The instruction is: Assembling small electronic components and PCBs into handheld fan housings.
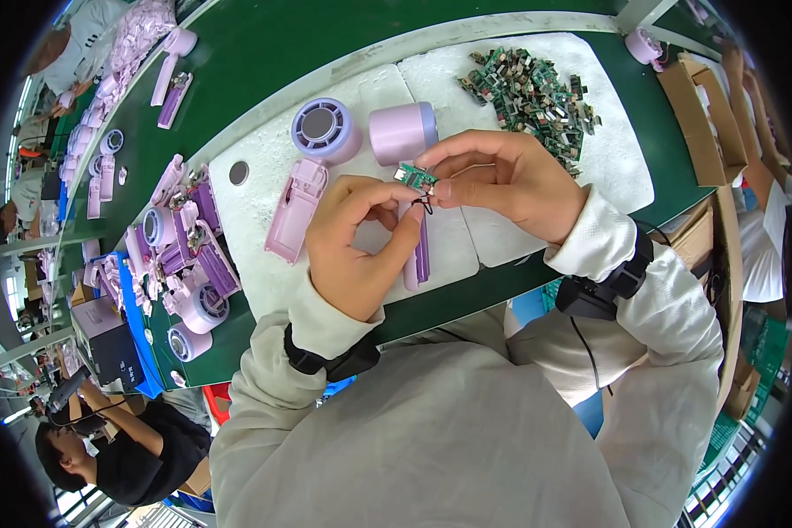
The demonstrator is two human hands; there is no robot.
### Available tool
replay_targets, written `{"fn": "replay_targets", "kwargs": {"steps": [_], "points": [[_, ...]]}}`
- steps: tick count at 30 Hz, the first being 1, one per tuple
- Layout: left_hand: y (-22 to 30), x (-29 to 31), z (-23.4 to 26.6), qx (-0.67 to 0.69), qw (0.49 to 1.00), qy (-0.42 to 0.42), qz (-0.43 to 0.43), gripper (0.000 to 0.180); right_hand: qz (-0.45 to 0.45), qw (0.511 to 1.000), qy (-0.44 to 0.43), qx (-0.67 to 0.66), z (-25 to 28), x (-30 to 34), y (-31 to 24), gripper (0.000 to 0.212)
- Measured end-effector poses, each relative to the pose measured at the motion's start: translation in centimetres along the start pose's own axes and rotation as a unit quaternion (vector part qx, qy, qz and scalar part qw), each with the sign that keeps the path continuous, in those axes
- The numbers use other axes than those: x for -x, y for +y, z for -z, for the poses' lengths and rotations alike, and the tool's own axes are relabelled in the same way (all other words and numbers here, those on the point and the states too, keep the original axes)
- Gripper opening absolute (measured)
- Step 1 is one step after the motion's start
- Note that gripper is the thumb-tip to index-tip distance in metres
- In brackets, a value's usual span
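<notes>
A small green circuit board [415, 177] is between my hands, its right end pinched by the thumb and fingers of my right hand [515, 180]. Thin black wires [425, 205] loop just under the board. My left hand [356, 242] is closed, thumb and index fingertips at these wires, close to the board's lower edge. Beneath the fingertips a narrow purple handle part [422, 251] lies on the white foam sheet, partly covered by my left hand. To its left rests an open pale-pink handle shell [297, 211]. Beyond my hands are two pink cylindrical heads [326, 129], one upright, one on its side.
A heap of circuit boards [532, 97] covers the foam's far right. A dark round disc [238, 172] lies at its left. Pink and purple housings [185, 238] pile up on the green table [238, 53]. Cardboard boxes [702, 119] stand right; co-workers sit left.
</notes>
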State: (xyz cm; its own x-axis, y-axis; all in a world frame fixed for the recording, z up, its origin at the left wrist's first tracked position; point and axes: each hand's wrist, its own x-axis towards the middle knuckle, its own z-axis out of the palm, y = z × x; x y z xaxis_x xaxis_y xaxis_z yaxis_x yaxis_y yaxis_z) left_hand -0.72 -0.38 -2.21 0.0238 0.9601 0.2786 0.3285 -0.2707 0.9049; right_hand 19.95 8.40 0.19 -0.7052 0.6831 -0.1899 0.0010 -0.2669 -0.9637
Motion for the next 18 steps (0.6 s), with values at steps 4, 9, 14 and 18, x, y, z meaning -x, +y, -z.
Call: {"fn": "replay_targets", "kwargs": {"steps": [4, 9, 14, 18], "points": [[0.3, 0.4, -0.5, 0.089, 0.994, 0.021, 0.057, 0.03, 0.02, 1.0, 0.005, -0.001, -0.4, 0.2, 0.3, 0.033], [0.4, 0.7, -0.6, 0.215, 0.966, 0.044, 0.138, 0.03, 0.078, 0.995, 0.031, 0.059, -1.7, 0.6, 1.1, 0.031], [0.5, 0.6, -0.6, 0.221, 0.965, 0.036, 0.14, 0.028, 0.124, 0.984, 0.058, 0.114, -2.2, 1.0, 0.9, 0.027], [0.3, 0.8, -0.5, 0.221, 0.965, 0.032, 0.14, 0.026, 0.114, 0.976, 0.082, 0.165, -2.9, 1.2, 0.1, 0.023]]}}
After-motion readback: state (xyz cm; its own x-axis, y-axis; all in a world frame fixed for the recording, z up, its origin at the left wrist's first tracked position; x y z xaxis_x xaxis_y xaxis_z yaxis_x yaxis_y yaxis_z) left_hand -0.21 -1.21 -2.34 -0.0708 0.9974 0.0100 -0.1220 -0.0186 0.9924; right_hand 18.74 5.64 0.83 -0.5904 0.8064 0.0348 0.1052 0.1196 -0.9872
